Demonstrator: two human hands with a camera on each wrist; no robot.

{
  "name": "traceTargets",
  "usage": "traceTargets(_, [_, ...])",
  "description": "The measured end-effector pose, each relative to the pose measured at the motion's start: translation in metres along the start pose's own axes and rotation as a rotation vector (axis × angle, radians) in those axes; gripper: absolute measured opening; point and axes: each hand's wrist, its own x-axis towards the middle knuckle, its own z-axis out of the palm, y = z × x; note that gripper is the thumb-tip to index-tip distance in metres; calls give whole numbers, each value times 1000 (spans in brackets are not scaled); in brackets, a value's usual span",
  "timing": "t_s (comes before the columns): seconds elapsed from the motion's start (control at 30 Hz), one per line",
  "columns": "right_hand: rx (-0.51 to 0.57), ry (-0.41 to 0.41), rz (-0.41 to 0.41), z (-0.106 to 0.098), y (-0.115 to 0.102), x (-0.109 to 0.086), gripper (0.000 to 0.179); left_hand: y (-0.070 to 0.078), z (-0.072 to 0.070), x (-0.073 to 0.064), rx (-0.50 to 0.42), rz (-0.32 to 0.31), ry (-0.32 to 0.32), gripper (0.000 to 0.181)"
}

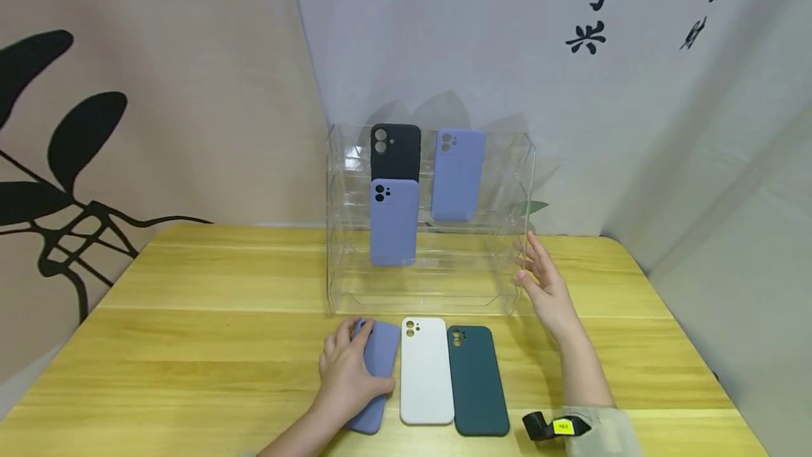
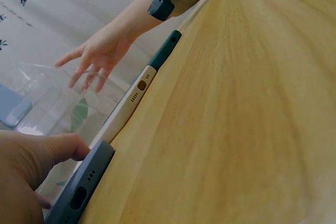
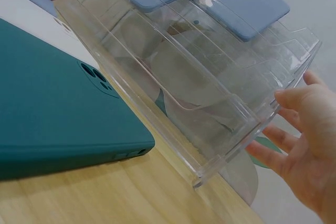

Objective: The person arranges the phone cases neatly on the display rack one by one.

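My left hand [image 1: 347,379] grips a lavender phone case [image 1: 382,348] lying on the table, with the thumb at its right edge and fingers near its camera end. Beside that case lie a white phone case [image 1: 426,372] and a dark green phone case [image 1: 478,379]. Behind them stands a clear tiered display rack [image 1: 469,281]. At the rack's right side panel is my right hand [image 3: 310,135], its thumb right at the edge and the fingers loosely spread. On the rack stand a black phone case [image 1: 400,154], a lavender case [image 1: 395,224] in front of it, and another lavender case [image 1: 459,175] to the right.
The wooden table [image 1: 190,344] reaches back to a pale cloth backdrop [image 1: 457,34] with black writing and a plant print. A black band device [image 1: 539,427] sits on my right wrist by the sleeve, close to the green case.
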Motion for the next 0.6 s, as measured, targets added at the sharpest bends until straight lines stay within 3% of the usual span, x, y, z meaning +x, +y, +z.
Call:
traceTargets(0.27, [-6,5,-15,0,-1,2,70,6,-5,2,-19,24,27,103])
traceTargets(0.6, [-8,1,12,0,-1,1,69,29,-21,5,-80,69,102,106])
